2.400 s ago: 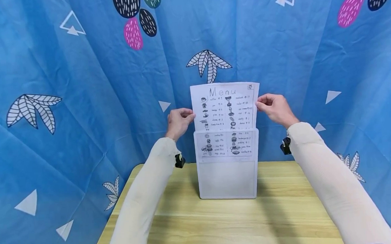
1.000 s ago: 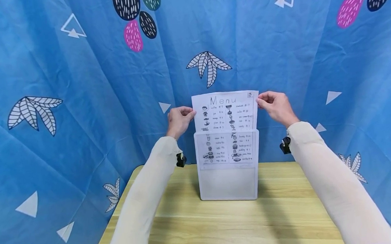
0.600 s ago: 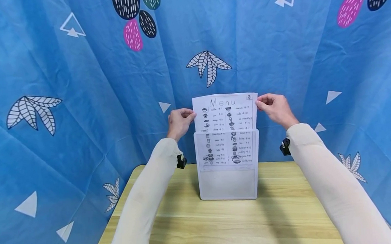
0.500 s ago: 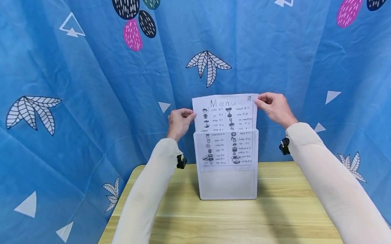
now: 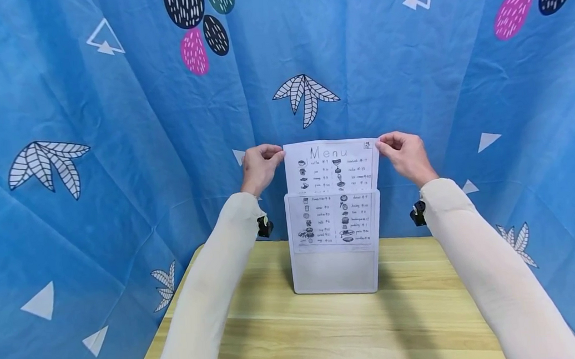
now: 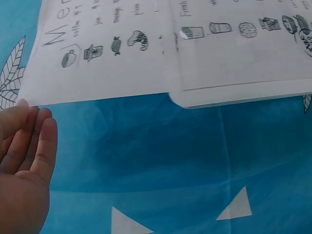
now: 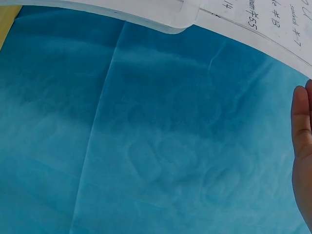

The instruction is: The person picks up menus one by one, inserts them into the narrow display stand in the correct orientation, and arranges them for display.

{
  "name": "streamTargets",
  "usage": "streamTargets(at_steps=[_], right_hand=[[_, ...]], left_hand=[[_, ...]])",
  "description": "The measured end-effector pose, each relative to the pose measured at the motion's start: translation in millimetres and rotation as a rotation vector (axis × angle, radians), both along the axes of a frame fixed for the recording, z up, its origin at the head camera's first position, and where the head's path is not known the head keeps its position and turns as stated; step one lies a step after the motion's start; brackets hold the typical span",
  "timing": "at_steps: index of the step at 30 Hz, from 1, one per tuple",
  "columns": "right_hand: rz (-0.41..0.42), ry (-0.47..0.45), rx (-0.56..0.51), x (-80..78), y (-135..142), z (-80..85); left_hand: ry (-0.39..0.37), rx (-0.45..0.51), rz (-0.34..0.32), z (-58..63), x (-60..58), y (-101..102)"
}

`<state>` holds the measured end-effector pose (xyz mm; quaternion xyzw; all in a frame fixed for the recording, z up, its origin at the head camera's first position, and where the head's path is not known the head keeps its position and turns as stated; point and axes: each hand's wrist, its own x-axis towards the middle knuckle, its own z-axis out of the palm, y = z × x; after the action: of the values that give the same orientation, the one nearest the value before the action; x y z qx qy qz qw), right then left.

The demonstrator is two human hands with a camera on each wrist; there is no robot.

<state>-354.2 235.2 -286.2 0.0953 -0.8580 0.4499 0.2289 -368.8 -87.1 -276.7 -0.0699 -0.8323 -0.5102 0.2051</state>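
Observation:
A white paper menu (image 5: 324, 168) with handwritten words and small drawings stands partly inside a clear upright sign holder (image 5: 335, 273). Its lower part shows through the holder's front, and its bottom edge lies above the holder's base. The left hand (image 5: 260, 167) pinches the sheet's left edge near the top corner between thumb and fingers. On the opposite side, the right hand (image 5: 406, 154) pinches the right edge close to the upper corner. In the left wrist view, the thumb and fingertips meet at the paper's corner. Only part of the right hand shows in the right wrist view.
The holder stands near the back of a light wooden table (image 5: 338, 331). Close behind and at both sides hangs a blue patterned curtain (image 5: 384, 56). A small black wrist camera (image 5: 264, 226) sits on the left sleeve, another (image 5: 418, 213) on the right.
The menu has slid down into the holder, mostly in the earlier frames. Since half a second ago the left hand has shifted up along the sheet's edge toward its top corner.

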Motion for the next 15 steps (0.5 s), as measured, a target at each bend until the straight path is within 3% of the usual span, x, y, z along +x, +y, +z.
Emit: streamTargets(at_steps=[7, 15], right_hand=[[0.014, 0.011, 0.026, 0.0, -0.7, -3.3], [0.028, 0.046, 0.061, -0.5, -1.2, -6.2]], left_hand=[[0.065, -0.085, -0.005, 0.6, 0.6, 2.6], [0.145, -0.129, -0.058, -4.5, 1.0, 4.1]])
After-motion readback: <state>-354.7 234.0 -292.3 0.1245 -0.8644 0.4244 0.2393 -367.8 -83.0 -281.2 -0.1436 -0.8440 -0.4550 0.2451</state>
